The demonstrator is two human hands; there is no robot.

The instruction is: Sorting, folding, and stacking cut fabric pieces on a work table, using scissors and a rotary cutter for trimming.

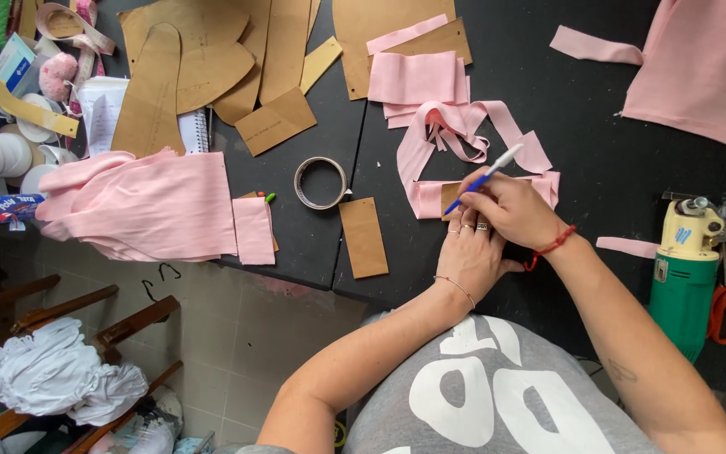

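Marking pink fabric with a blue-and-white pen at the front edge of the black desk point(598, 143).

Right hand point(510, 206) is clenched around the pen point(485, 178), its tip on a small cardboard pattern piece point(450, 198) lying on a pink fabric strip point(464, 134); left hand point(470, 252) presses flat just below it, holding nothing. A tape roll point(321, 182) and cardboard rectangle point(363, 237) sit to the left, and a green electric fabric cutter point(686, 269) sits well to the right.
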